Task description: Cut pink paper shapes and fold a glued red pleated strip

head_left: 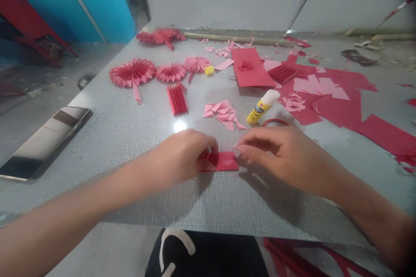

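Observation:
A small folded red paper piece (226, 161) lies on the grey table in front of me. My left hand (190, 153) grips its left end between thumb and fingers. At its right end is my right hand (273, 151), thumb and index finger pinched together; whether something small is between them is too blurred to tell. Just beyond the hands sits a pile of pink paper triangles (222, 112). A yellow glue stick (262, 107) with a white top lies behind my right hand, beside a red scissor handle (275, 121).
Pleated paper fans (132, 72) and a folded red strip (177, 100) lie at the back left, near a yellow cap (209, 70). A phone (45, 140) rests at left. Red sheets (341, 99) and scraps cover the right side; a stick (237, 40) lies behind.

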### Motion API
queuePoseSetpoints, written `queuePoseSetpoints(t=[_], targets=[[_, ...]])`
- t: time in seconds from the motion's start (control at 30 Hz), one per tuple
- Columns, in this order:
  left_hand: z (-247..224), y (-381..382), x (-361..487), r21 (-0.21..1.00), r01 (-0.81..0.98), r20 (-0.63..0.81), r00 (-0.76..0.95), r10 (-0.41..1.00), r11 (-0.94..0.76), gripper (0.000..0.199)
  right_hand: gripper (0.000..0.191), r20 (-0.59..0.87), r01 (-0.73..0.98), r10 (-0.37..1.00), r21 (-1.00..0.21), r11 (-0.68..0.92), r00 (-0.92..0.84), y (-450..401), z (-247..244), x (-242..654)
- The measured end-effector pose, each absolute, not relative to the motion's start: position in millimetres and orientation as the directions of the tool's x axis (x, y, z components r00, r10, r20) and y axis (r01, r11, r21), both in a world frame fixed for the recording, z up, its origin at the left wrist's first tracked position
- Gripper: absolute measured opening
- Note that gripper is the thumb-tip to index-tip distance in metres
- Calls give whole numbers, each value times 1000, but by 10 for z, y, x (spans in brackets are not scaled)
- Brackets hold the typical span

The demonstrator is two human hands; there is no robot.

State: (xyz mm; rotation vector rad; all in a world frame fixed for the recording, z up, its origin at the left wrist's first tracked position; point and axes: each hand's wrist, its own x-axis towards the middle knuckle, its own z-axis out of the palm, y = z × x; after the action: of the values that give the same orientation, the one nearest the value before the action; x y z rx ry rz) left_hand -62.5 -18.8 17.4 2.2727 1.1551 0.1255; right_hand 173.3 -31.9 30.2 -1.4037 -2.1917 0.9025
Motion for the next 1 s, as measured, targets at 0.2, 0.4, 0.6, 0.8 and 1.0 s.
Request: queuePoseSetpoints(t=[0.2,0.4,0.6,0.8,1.0], targets=[[199,-189,-613,540,717,-182,611,771,-440,10,15,-45,609,897,-749,261,-440,-305,242,1700],[175,-183,-617,541,715,-186,614,767,-442,9,7,-86,581,886,-783,222,-455,-321,192,1650],[135,-184,-639,536,713,-169,616,770,-452,10,6,-75,577,895,-787,217,-439,-323,170,1627],[121,-185,-657,541,694,-145,633,760,-475,9,10,-28,611,914,-752,247,-404,-334,151,1581],[117,-188,-660,554,676,-129,646,752,-486,8,9,-99,655,928,-735,175,-359,-378,172,1543]])
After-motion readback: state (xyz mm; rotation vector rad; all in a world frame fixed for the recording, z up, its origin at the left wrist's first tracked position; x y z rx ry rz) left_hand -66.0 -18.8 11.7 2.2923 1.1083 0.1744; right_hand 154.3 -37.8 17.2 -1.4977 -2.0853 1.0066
